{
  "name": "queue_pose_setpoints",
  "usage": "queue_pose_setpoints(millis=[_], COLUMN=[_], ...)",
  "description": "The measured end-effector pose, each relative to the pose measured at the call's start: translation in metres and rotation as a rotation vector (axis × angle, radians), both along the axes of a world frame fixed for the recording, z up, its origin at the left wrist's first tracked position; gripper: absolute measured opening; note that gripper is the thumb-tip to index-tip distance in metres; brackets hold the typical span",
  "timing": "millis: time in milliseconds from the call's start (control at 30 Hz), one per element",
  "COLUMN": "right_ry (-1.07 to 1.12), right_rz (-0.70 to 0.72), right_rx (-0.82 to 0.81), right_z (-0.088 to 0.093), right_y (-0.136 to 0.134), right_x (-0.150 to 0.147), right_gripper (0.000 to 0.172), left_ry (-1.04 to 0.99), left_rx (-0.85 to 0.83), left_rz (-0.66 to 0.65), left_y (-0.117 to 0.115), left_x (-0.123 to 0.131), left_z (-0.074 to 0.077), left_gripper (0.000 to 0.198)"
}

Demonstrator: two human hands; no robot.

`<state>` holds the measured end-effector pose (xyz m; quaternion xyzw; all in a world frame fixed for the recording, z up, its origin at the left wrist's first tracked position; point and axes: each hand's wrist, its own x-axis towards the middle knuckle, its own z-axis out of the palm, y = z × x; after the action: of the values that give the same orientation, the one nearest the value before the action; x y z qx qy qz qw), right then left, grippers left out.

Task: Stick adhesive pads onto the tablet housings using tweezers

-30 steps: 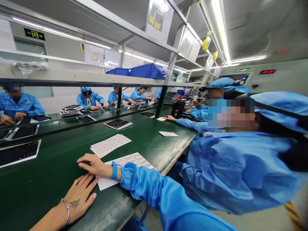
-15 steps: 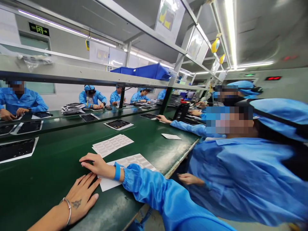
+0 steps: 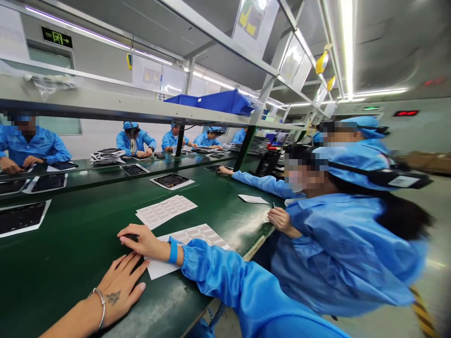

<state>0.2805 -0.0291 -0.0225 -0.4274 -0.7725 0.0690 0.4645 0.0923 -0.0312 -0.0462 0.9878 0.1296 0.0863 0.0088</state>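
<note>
My left hand (image 3: pixel 121 286) lies palm down on the green table (image 3: pixel 88 225), fingers spread and holding nothing; a silver bracelet (image 3: pixel 100 305) circles its wrist. Just above it, my right hand (image 3: pixel 143 241) is closed, with a slim black tool (image 3: pixel 132 235) showing between thumb and forefinger; most of the tool is hidden. A blue strap (image 3: pixel 173 251) is round that wrist. Under my right forearm rests a white sheet of grey labels (image 3: pixel 206 234), partly covered. A second stack of label sheets (image 3: pixel 167 210) lies just beyond my right hand.
Black panels on white sheets, one a device panel (image 3: pixel 171 180), lie across the table. A folded white paper (image 3: pixel 252 199) is near the right edge. A co-worker (image 3: pixel 338 244) sits close at right, an arm reaching over the table. Blue bins (image 3: pixel 218 102) stand on the overhead shelf.
My hands have stayed in place. The co-worker at right has shifted; their near hand has risen to the table edge with a thin tool, and their far hand has moved left along a panel.
</note>
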Motion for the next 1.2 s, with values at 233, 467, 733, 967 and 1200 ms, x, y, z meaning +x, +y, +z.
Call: queue_pose_setpoints(millis=[233,467,733,967,1200], right_ry=[0.009,-0.001,0.033,-0.146,-0.484], right_rz=[-0.002,0.025,-0.102,-0.567,-0.886], right_rx=[-0.02,-0.032,-0.199,-0.337,-0.536], right_z=[-0.002,-0.003,0.002,0.051,0.034], right_y=[0.0,0.002,0.004,0.088,0.14], right_x=[0.001,0.002,0.008,0.102,0.201], right_gripper=[0.019,0.022,0.029,0.019,0.032], left_ry=[0.006,-0.01,0.019,-0.011,-0.053], left_rx=[-0.011,-0.007,-0.08,-0.146,-0.182], left_rz=[0.013,0.003,0.032,0.035,0.024], left_y=[-0.001,0.001,-0.011,-0.021,-0.032], left_x=[0.002,0.002,0.009,0.009,0.007], left_z=[-0.001,-0.008,-0.001,0.0,0.001], left_gripper=[0.052,0.051,0.051,0.051,0.052])
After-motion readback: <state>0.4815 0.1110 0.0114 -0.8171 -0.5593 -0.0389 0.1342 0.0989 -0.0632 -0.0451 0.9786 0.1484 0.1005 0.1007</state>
